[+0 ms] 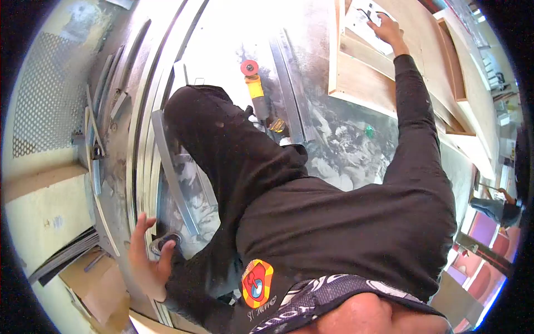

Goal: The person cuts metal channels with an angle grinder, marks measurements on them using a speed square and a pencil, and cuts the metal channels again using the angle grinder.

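My right hand [387, 30] reaches out to the wooden drawer-like box [361, 78] at the upper right. Its fingers are closed on a pair of dark-framed glasses [367, 15], whose lenses are hard to make out. At the lower left my left hand [147, 261] is raised with thumb and fingers apart, holding nothing. Close beside it is a dark round object [167, 242], partly hidden and of unclear kind. A yellow angle grinder [254, 89] with a red disc lies on the floor beyond my bent knee.
Long metal bars [142, 145] run along the left side. A metal channel [172, 172] lies by my leg, and another pair of bars [289, 83] lies past the grinder. A perforated metal sheet [47, 94] stands far left. Another person [498, 209] is at the right edge.
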### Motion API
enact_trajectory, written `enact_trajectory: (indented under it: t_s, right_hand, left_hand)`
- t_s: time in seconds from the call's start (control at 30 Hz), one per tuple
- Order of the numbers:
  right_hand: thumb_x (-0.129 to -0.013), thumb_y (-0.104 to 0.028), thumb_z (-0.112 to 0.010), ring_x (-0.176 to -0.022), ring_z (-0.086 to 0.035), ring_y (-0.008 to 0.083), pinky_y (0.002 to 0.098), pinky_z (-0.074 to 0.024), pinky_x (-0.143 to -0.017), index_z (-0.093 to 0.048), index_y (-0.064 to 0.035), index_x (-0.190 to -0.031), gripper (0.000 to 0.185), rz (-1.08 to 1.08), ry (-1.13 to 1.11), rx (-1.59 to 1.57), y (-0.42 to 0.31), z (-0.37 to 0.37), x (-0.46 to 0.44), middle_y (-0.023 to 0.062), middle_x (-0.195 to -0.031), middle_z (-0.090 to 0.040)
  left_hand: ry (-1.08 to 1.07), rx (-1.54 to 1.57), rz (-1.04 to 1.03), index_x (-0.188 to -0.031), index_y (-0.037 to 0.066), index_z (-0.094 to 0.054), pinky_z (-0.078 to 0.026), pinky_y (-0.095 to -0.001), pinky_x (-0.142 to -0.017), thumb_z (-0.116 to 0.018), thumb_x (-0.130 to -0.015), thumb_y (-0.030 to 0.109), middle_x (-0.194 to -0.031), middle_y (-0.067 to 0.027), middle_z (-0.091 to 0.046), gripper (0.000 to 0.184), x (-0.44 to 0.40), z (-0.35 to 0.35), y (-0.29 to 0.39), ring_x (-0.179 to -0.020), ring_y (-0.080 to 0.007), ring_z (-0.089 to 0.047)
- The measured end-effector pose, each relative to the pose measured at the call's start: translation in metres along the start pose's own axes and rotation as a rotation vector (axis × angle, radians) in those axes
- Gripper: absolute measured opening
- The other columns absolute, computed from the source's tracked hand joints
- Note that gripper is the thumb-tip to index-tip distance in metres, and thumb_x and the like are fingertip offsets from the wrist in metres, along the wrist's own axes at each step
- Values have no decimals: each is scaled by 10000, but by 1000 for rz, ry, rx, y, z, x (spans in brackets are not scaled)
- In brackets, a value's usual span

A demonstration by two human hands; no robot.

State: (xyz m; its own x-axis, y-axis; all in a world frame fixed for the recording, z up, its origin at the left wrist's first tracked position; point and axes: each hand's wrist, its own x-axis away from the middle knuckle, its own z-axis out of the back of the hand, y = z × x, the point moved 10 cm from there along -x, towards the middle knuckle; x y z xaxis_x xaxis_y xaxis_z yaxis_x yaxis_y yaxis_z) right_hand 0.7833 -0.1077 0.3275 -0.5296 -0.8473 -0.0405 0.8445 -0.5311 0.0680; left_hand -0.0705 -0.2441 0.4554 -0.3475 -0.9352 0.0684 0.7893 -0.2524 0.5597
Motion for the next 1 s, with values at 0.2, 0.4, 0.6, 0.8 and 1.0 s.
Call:
enact_trajectory:
  t_s: [0.2, 0.4, 0.6, 0.8, 1.0]
  right_hand:
    - [-919, -226, -534, -1190, -605, 430, 546, -457, -1015, -614, -18, -1245, 394, 155, 155, 51, 36, -92, -97, 286, -1262, -632]
    - [-1048, -242, -510, -1026, -709, 298, 398, -547, -872, -649, -115, -1294, 310, 325, 455, -492, -176, 120, 71, 164, -1199, -711]
    - [-1081, -203, -495, -988, -685, 199, 323, -516, -922, -570, 18, -1292, 314, 1030, -335, -1578, -392, 192, 276, 100, -977, -710]
    - [-1089, -242, -448, -847, -614, 196, 529, -477, -1038, -536, -8, -1271, 309, 1416, -934, -1768, -474, 256, 391, 63, -836, -533]
    - [-1062, -236, -516, -963, -533, 157, 331, -450, -878, -594, 13, -1115, 266, 1405, -659, -1609, -519, 234, 370, 112, -1032, -561]
  left_hand:
    - [-10, -145, -2, -1449, 64, -518, -467, -414, -1004, -814, -782, 107, -1258, -166, -666, 731, -6, 1, 24, -1165, -367, -618]
    - [237, -105, -36, -1359, 32, -589, -485, -389, -989, -787, -761, 11, -1256, -175, -671, 630, 18, 28, 15, -1178, -372, -620]
    - [567, 514, -61, -1403, 22, -518, -493, -382, -979, -692, -914, 56, -1286, -153, -640, 520, -26, 20, 37, -1184, -256, -612]
    - [425, 790, -118, -1223, -2, -541, -574, -360, -868, -491, -1049, 273, -1312, -252, -563, 329, -8, 35, 58, -1102, -311, -665]
    - [472, 849, -150, -1015, 23, -544, -593, -484, -876, -532, -1049, 283, -1105, -189, -559, 263, 15, 50, 30, -1058, -385, -672]
